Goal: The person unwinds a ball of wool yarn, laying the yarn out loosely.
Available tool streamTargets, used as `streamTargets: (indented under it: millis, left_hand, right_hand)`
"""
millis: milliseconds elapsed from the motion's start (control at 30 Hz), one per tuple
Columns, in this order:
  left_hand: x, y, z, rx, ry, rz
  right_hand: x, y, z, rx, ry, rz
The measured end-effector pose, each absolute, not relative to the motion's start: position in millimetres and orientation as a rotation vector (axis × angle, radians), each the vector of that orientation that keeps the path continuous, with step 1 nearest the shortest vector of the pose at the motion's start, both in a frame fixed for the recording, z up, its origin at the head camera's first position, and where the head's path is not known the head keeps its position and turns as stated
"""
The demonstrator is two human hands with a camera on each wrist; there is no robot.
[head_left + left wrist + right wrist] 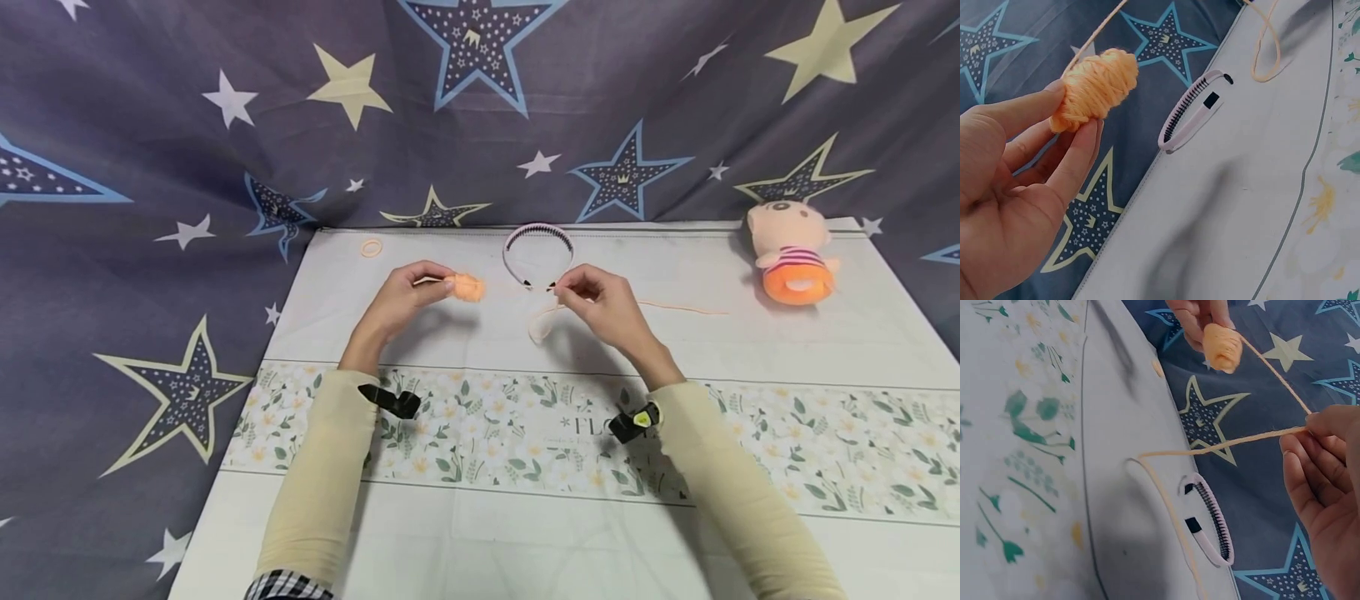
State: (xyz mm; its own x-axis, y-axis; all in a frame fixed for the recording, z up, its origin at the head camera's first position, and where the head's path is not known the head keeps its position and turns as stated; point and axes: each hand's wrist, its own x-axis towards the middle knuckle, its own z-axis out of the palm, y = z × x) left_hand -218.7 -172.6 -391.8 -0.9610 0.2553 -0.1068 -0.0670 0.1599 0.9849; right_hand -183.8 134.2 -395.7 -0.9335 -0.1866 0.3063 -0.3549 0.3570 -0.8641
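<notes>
My left hand [405, 302] pinches one end of a small wound bundle of orange yarn [1100, 87] between thumb and fingertips, raised over the table. A strand of yarn [1279, 376] runs from the bundle to my right hand [1332, 481], which pinches it between thumb and forefinger. From that pinch the loose tail [686, 308] loops down and trails off to the right on the table. Beyond the hands lies a pink headband [538, 227] with black inner teeth and black tips, its open ends toward me.
A small orange ring [371, 248] lies at the back left of the table. At the back right sits a plush toy [791, 250] with a striped top. A star-patterned cloth [480, 167] hangs behind the table. The tablecloth [465, 533] has a floral band across it.
</notes>
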Motion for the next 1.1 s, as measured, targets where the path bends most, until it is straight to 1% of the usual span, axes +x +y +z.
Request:
streamTargets:
  millis: [200, 400, 600, 833, 1100]
  left_hand:
    - [-219, -172, -393, 0.222, 2.168, 1.851]
    - [-219, -175, -396, 0.247, 2.136, 1.863]
    - [-219, -176, -397, 0.254, 2.074, 1.937]
    - [-220, -176, -395, 0.202, 1.847, 2.163]
    - [-224, -175, -395, 0.080, 1.878, 2.329]
  right_hand:
    - [-172, 138, -367, 0.461, -2.436, 1.604]
    - [-171, 143, -362, 0.422, -2.431, 1.547]
    - [-175, 151, -368, 0.383, -2.440, 1.526]
    - [-193, 166, -406, 0.379, -2.481, 1.487]
    - [-189, 173, -411, 0.416, -2.525, 1.434]
